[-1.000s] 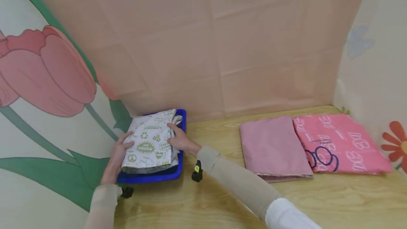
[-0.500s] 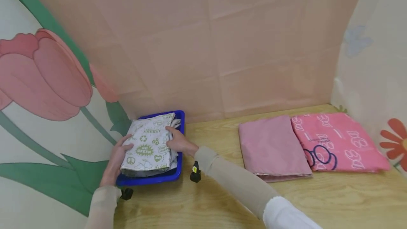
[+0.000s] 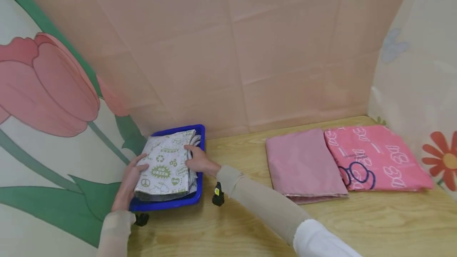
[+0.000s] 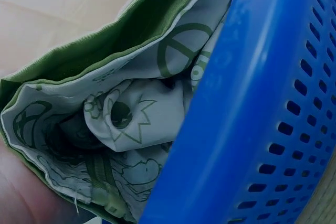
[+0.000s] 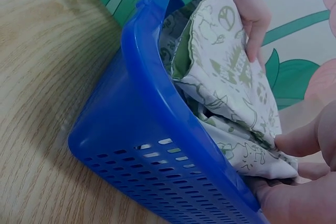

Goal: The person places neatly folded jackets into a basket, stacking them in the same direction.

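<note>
A folded white cloth with green print [image 3: 164,163] sits partly down inside a blue plastic basket [image 3: 198,199] in the head view. My left hand [image 3: 130,179] grips its left edge, thumb on top. At the opposite edge my right hand [image 3: 200,160] pinches the folded layers between thumb and fingers, as the right wrist view also shows. Seen from the left wrist, the near end of the cloth [image 4: 131,116] gapes, with green lining and crumpled layers inside. Part of the left hand's fingers is hidden behind the cloth.
To the right on the wooden table [image 3: 242,225] lie a folded dusty-pink cloth [image 3: 305,165] and a bright pink printed one [image 3: 385,162], edges meeting. A flower-painted wall [image 3: 64,158] stands close beside the basket, and a peach backdrop [image 3: 250,50] rises behind.
The printed cloth has sunk slightly into the basket, and more of the basket's back rim shows. Both hands have gone down with it, keeping their hold. The pink cloths stay put.
</note>
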Motion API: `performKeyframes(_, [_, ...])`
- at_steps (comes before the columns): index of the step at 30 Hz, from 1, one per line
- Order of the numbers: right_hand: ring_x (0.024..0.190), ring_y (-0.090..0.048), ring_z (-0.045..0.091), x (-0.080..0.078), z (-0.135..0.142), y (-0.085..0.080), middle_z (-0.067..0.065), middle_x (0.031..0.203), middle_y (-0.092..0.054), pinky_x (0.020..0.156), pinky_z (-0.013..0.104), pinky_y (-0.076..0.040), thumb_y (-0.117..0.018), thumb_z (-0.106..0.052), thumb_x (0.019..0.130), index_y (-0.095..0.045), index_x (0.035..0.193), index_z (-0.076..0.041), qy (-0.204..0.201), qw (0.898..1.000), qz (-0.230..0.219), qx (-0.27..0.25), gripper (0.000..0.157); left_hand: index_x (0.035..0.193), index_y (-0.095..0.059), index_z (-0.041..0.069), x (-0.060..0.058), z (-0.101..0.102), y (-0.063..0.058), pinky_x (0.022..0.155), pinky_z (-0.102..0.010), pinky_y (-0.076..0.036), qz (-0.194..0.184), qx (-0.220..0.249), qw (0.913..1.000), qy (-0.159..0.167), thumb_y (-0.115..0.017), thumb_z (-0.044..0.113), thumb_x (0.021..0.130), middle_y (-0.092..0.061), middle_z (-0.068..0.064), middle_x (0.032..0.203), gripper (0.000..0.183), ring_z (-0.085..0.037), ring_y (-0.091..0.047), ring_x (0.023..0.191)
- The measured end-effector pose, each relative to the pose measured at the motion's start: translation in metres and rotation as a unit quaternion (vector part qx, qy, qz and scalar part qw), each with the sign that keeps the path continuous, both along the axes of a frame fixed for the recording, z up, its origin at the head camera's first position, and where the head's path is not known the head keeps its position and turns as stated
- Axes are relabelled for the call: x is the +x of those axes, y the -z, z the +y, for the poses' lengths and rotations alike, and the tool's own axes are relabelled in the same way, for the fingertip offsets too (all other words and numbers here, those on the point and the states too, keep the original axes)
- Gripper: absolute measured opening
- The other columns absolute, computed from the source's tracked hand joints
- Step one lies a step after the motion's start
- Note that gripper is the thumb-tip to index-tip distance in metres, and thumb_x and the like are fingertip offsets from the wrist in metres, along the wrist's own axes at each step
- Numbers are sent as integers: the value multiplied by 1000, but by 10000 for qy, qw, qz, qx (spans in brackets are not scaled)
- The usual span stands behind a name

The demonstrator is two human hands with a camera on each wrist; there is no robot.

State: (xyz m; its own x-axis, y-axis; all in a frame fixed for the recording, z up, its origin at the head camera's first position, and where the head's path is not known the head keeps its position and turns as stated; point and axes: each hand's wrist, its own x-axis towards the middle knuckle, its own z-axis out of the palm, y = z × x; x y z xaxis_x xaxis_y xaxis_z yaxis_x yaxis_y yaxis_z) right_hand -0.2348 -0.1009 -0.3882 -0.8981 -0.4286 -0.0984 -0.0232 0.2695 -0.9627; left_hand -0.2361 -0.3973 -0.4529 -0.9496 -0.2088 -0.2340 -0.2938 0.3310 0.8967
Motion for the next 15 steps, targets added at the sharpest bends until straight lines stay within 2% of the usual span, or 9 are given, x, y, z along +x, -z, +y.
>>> performKeyframes(2, [57,-41,11,-30,-22,43,10,166,-46,58,24,-43,-58,9,98,-46,161,-9,73,9999,-62,121,66,170,-29,17,-1,-2,0,84,-17,-49,-40,-150,9999,4,-50,18,112,-23,-19,175,62,-5,-59,100])
performKeyframes(4, [53,-40,11,-46,-25,69,11,168,-43,57,25,-44,-58,6,100,-42,164,-10,-123,9999,-2,-58,68,170,-29,16,0,-2,0,103,-25,-47,-49,-278,9996,50,-51,19,112,-17,-18,178,62,-19,-56,125])
performKeyframes(5, [53,-40,11,-50,-22,77,12,169,-41,59,26,-46,-59,4,100,-41,164,-10,-269,9994,47,-194,68,170,-30,15,0,-2,-1,112,-31,-44,-45,-337,9994,73,-52,19,112,-15,-18,178,62,-26,-51,136])
performKeyframes(7, [67,-55,11,-51,-20,80,14,168,-43,69,27,-53,-61,1,100,-40,164,-8,-365,9989,183,-224,69,169,-31,13,1,-3,-1,124,-42,-34,-40,-428,9990,115,-53,20,111,-13,-18,179,62,-37,-35,152])
performKeyframes(9, [95,-69,20,-51,-22,79,19,165,-46,85,33,-58,-62,2,98,-40,164,-4,-320,9991,192,-212,70,169,-29,10,3,-2,-3,127,-49,-27,-29,-470,9987,203,-52,20,112,-15,-22,178,63,-40,-24,159])
performKeyframes(10, [112,-69,25,-52,-23,80,21,162,-49,94,36,-58,-63,3,97,-41,163,-3,-283,9990,257,-226,70,169,-28,7,3,-2,-3,125,-47,-32,-4,-400,9990,216,-52,19,112,-18,-24,176,64,-39,-28,158])
performKeyframes(12, [141,-55,36,-53,-23,80,25,158,-51,112,42,-53,-64,4,96,-41,162,1,-238,9987,347,-289,69,169,-24,4,3,-1,-6,119,-39,-40,49,-218,9995,208,-51,16,112,-24,-26,174,64,-29,-43,148])
performKeyframes(15, [143,-54,42,-53,-22,77,27,158,-51,117,45,-50,-63,4,97,-41,160,3,-183,9980,473,-385,67,169,-20,1,3,3,-13,115,-31,-46,240,24,9994,232,-49,13,112,-31,-27,171,65,-9,-56,128])
